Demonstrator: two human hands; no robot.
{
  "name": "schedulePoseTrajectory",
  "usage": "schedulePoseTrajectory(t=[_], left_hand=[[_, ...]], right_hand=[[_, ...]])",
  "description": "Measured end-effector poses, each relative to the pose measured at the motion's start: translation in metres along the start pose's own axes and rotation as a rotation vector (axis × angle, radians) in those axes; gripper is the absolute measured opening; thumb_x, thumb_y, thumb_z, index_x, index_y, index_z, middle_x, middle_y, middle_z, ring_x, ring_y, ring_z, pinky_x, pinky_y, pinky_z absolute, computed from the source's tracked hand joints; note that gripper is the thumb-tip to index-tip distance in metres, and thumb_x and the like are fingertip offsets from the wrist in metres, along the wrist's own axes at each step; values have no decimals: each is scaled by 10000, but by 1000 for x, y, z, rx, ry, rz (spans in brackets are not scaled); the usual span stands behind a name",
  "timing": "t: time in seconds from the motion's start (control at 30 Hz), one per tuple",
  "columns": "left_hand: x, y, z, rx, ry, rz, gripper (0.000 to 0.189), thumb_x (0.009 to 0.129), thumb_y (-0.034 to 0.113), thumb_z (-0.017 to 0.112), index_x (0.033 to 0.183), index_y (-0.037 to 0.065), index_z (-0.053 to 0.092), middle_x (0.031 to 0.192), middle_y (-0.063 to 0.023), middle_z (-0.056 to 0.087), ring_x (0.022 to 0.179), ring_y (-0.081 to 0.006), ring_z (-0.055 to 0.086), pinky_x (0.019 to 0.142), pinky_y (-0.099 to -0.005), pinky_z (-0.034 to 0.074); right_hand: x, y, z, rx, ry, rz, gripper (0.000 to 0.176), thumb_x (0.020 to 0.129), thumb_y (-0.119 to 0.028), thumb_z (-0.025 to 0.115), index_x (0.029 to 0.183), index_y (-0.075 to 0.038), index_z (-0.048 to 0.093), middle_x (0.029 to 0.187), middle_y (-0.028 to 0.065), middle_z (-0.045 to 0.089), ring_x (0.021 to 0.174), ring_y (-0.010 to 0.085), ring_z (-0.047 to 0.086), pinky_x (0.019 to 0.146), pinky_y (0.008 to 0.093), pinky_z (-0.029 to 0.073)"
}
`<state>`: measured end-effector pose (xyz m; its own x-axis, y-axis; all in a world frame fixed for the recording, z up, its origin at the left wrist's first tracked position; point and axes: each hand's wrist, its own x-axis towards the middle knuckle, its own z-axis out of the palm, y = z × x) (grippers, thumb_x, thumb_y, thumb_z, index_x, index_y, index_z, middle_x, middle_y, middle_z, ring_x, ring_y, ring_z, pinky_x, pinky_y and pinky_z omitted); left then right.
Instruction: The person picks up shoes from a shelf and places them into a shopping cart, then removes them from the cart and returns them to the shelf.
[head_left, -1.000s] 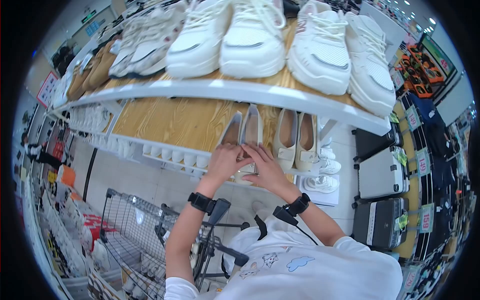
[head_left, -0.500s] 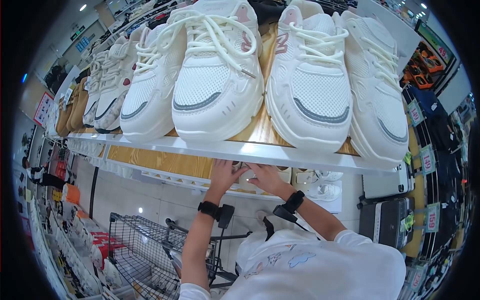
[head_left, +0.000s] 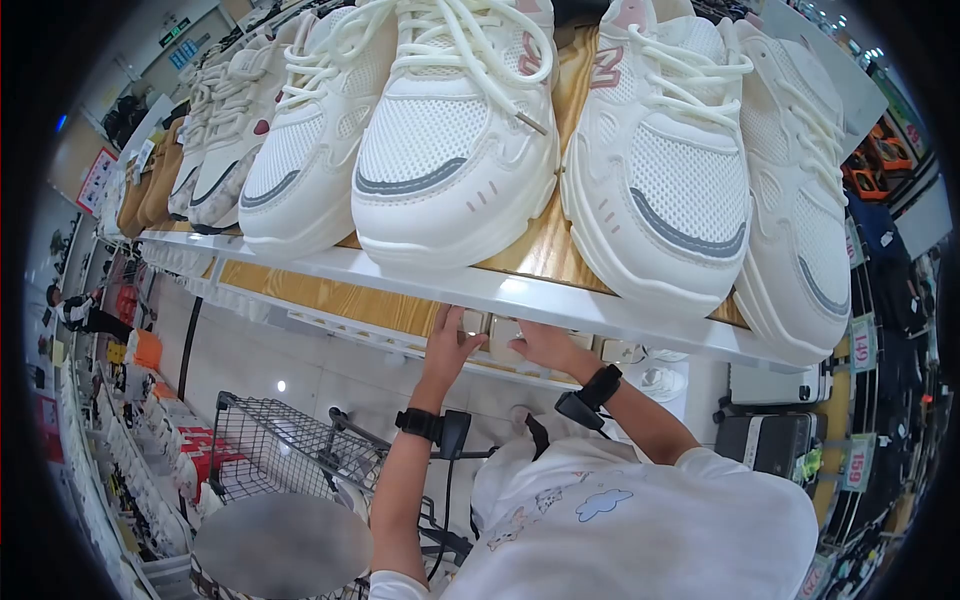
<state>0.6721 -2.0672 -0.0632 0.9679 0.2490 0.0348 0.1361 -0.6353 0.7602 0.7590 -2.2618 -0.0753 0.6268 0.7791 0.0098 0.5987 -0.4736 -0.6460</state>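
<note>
Mid-frame, the left hand [head_left: 447, 345] and right hand [head_left: 545, 347] touch beige flats [head_left: 502, 332] that are mostly hidden by the sneaker shelf [head_left: 400, 272]; I cannot tell their grip.

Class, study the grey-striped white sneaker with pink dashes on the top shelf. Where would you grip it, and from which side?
Probably the toe box of the white sneaker, from the front: its toe points out at the shelf edge, while the neighbouring sneaker crowds its side.
</note>
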Motion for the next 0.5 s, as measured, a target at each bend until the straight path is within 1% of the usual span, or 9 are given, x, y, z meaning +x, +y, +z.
schedulePoseTrajectory(t=[0.13,0.2,0.23,0.3,0.33,0.4,0.43,0.5], left_hand=[[-1,7,-8,11,-12,28,697,700,135,760,1296,38,413,1345,-233,393,1224,-400,400,982,-411,381],[-4,9,-11,-15,-27,83,726,722,160,744,1347,82,382,1372,-233,364,1268,-393,352,1014,-410,353],[-7,13,-17,-14,-25,82,726,722,160,744,1347,82,382,1372,-233,364,1268,-393,352,1014,-410,353],[-17,25,-42,155,27,187,732,749,190,723,1380,133,357,1395,-231,336,1299,-388,313,1039,-418,326],[-24,21,-56,213,46,159,710,770,201,702,1386,163,351,1396,-224,337,1290,-390,327,1039,-433,323],[-40,5,-88,245,115,113,644,777,177,692,1351,139,404,1391,-210,351,1281,-380,346,1035,-432,324],[-52,2,-109,246,125,98,644,777,177,692,1351,139,404,1391,-210,351,1281,-380,346,1035,-432,324],[-80,8,-150,337,253,118,535,792,154,672,1288,111,476,1386,-188,367,1266,-368,367,1022,-411,340]], right_hand=[[0,-8,-6,-37,27,-35,586,746,-188,685,1239,-16,420,1147,220,510,1100,401,475,930,447,376],[0,-4,1,25,61,-51,586,739,-140,682,1260,-52,429,1193,181,499,1165,373,440,968,452,354],[-4,-12,-5,26,60,-53,586,739,-140,682,1260,-52,429,1193,181,499,1165,373,440,968,452,354],[-17,-45,-25,-92,215,-183,564,737,-107,674,1256,-91,457,1257,141,461,1225,332,391,997,448,339],[-22,-56,-24,-89,209,-187,564,737,-107,674,1256,-91,457,1257,141,461,1225,332,391,997,448,339],[-34,-77,-15,-156,373,-313,522,725,-92,668,1209,-122,473,1240,143,451,1164,329,431,961,430,384],[-40,-87,-10,-151,361,-325,522,725,-92,668,1209,-122,473,1240,143,451,1164,329,431,961,430,384],[-47,-106,-2,59,52,-485,462,758,-125,654,1190,-123,490,1259,140,431,1196,323,400,989,412,373]])
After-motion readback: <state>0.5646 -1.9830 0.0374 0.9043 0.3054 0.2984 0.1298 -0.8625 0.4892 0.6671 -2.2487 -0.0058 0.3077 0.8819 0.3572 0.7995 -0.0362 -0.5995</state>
